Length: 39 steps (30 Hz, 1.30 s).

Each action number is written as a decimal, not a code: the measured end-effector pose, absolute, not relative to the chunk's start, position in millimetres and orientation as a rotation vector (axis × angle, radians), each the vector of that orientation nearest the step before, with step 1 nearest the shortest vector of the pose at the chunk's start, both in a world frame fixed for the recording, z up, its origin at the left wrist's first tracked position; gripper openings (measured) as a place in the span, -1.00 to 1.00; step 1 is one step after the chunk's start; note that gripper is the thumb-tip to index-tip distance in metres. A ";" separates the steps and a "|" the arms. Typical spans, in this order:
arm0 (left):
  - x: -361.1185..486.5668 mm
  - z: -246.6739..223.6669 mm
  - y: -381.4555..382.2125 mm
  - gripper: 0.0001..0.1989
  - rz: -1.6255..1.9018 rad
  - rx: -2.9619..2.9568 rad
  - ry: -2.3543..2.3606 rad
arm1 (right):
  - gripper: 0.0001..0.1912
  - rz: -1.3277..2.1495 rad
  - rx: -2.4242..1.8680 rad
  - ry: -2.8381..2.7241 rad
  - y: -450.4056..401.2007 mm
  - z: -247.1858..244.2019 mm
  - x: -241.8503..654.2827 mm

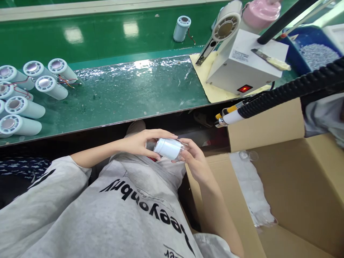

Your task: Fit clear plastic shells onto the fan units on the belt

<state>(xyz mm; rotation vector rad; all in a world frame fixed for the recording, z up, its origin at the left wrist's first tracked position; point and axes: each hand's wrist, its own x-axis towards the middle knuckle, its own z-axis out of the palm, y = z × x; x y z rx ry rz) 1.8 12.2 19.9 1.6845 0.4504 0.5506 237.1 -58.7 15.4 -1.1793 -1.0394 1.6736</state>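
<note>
A light blue cylinder point(168, 148) with a clear cover at its right end lies nearly level above my lap. My left hand point(139, 142) curves round its left end, thumb below and fingers along the top. On the right end, my right hand point(194, 157) grips the clear cover between thumb and fingers. Several similar blue cylinders point(25, 106) with round vented ends and thin red wires rest at the left of the green bench point(134, 93). Another blue cylinder point(180, 29) stands upright farther back, a red wire beside it.
A white box point(231, 68) with a lit red switch and a handheld fan point(227, 27) are at the back right. A black hose point(290, 89) crosses above an open carton point(303, 179). A blue bin point(295, 53) holds small pieces.
</note>
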 end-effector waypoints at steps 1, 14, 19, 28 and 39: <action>1.6 19.8 12.0 -0.30 0.546 1.687 0.457 | -0.40 1.685 -1.194 -1.010 -58.4 15.5 236.1; 2.2 18.6 10.4 -0.30 0.564 1.732 0.437 | -0.23 1.902 -1.278 -0.867 -56.4 19.3 223.7; 3.6 17.4 9.5 -0.31 0.582 1.720 0.424 | -0.20 2.084 -1.285 -0.781 -54.2 23.2 223.5; 6.8 26.3 0.6 -0.37 0.577 1.511 0.588 | -0.41 1.529 -1.460 -1.227 -62.7 11.5 238.0; 4.3 32.9 3.8 -0.26 0.458 1.497 0.538 | -0.39 1.275 -1.080 -1.478 -73.5 -2.9 245.0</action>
